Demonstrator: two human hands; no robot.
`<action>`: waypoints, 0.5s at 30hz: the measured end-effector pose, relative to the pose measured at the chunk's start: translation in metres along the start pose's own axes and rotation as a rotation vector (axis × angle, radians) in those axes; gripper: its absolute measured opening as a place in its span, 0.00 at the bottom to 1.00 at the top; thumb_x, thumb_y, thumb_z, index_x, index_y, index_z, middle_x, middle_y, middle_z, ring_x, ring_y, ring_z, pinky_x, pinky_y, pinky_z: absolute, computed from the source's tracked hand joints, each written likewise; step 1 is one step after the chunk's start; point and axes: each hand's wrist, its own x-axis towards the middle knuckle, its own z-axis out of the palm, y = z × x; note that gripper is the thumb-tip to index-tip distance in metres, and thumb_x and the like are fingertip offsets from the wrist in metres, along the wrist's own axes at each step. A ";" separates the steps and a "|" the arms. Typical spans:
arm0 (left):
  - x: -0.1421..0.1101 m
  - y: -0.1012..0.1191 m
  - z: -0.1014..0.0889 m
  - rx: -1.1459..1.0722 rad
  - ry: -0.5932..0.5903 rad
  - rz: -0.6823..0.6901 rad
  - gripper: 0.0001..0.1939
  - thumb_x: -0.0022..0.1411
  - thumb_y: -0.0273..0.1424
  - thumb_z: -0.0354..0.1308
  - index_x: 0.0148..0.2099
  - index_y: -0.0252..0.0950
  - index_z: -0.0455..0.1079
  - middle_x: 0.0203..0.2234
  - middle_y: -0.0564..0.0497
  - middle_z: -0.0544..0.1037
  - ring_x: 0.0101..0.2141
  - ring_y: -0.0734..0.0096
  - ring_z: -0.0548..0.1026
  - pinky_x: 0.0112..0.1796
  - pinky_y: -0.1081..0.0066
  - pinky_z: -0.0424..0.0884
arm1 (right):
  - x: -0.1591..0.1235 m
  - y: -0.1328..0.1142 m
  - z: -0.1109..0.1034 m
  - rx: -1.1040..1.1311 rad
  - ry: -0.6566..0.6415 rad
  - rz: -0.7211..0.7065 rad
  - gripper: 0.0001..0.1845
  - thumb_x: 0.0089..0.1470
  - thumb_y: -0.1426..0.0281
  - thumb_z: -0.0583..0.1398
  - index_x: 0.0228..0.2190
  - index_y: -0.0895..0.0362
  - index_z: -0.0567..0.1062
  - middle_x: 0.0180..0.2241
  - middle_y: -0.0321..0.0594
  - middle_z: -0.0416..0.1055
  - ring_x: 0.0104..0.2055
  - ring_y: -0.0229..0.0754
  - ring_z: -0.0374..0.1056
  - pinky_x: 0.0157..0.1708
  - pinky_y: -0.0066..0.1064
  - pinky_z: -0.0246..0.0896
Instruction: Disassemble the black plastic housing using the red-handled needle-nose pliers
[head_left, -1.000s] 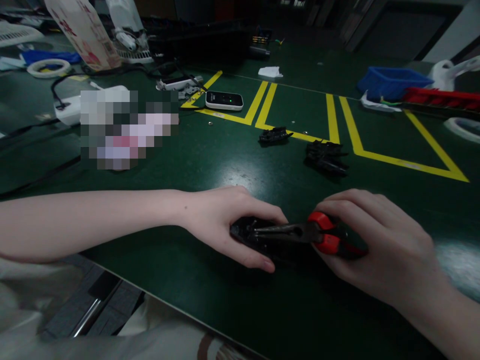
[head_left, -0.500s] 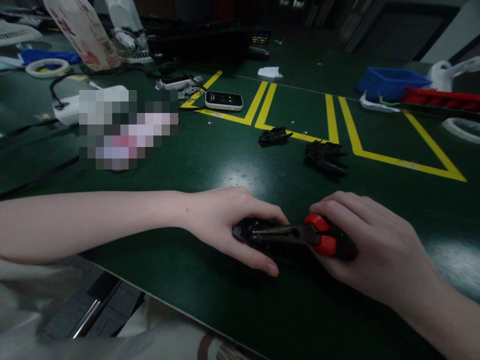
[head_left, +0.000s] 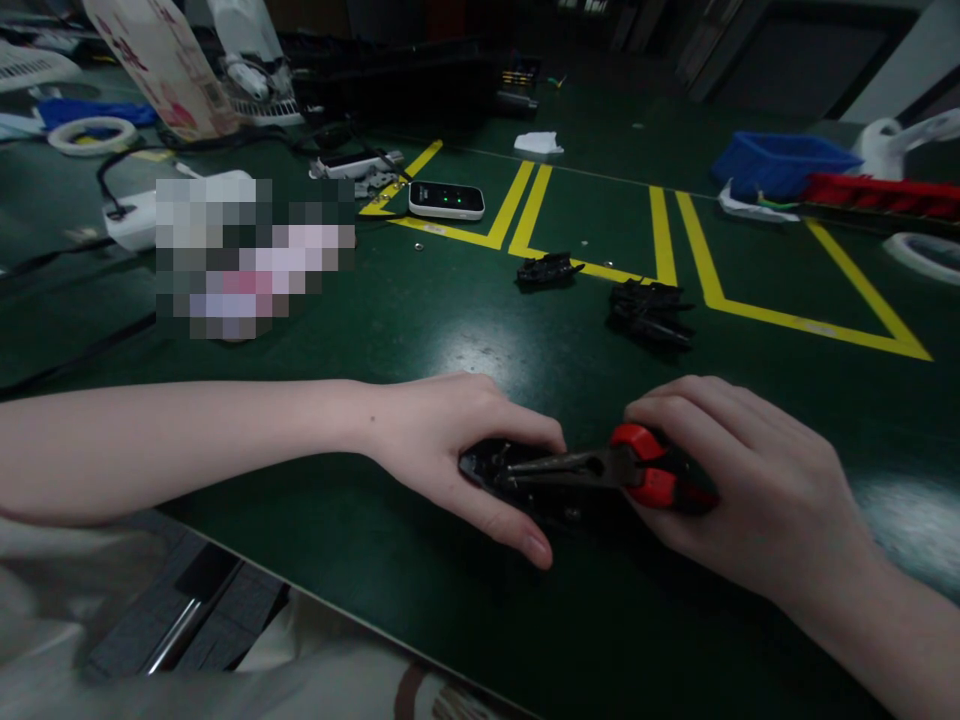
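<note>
Near the table's front edge, my left hand [head_left: 480, 450] grips a black plastic part [head_left: 484, 465] between thumb and fingers, low against the green tabletop. My right hand [head_left: 742, 490] is wrapped round the red and black handles of long-nose pliers [head_left: 611, 466]. The jaws point left and lie over the black part, between my left thumb and index finger; whether they pinch anything there I cannot tell. Small shiny spots show on the part below the jaws. Beyond my hands lie a small black part [head_left: 547, 271] and a cluster of black parts [head_left: 649, 314].
Yellow tape lines [head_left: 817, 327] mark the green table [head_left: 390, 310]. A small white device with green lights [head_left: 446, 200] sits at the back. Further off are a blue bin [head_left: 780, 165], a red strip [head_left: 885, 197], a tape roll [head_left: 94, 136], a bottle [head_left: 169, 70] and cables at left.
My right hand and the pliers have shifted slightly right and up. My left thumb has dropped a little away from the index finger, exposing more of the black part.
</note>
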 end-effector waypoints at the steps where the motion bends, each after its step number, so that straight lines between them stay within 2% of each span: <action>1: 0.000 0.000 0.000 0.005 -0.001 -0.005 0.20 0.61 0.47 0.71 0.45 0.38 0.76 0.28 0.53 0.80 0.28 0.70 0.76 0.29 0.73 0.66 | 0.001 0.000 0.000 -0.007 -0.007 -0.010 0.11 0.57 0.71 0.57 0.43 0.53 0.68 0.38 0.46 0.72 0.36 0.50 0.70 0.30 0.41 0.65; 8: 0.001 -0.001 -0.001 0.007 -0.005 -0.034 0.20 0.61 0.47 0.71 0.45 0.38 0.76 0.28 0.53 0.79 0.29 0.69 0.76 0.30 0.73 0.67 | 0.004 0.000 -0.003 -0.046 0.015 -0.044 0.10 0.57 0.71 0.58 0.43 0.53 0.69 0.38 0.45 0.73 0.36 0.48 0.70 0.30 0.38 0.64; 15: 0.000 0.000 -0.001 -0.013 -0.005 -0.028 0.19 0.61 0.44 0.71 0.46 0.37 0.76 0.29 0.53 0.79 0.30 0.69 0.77 0.30 0.74 0.67 | 0.002 -0.002 -0.006 -0.081 -0.018 -0.032 0.11 0.59 0.72 0.57 0.44 0.54 0.67 0.39 0.49 0.73 0.38 0.53 0.70 0.30 0.43 0.66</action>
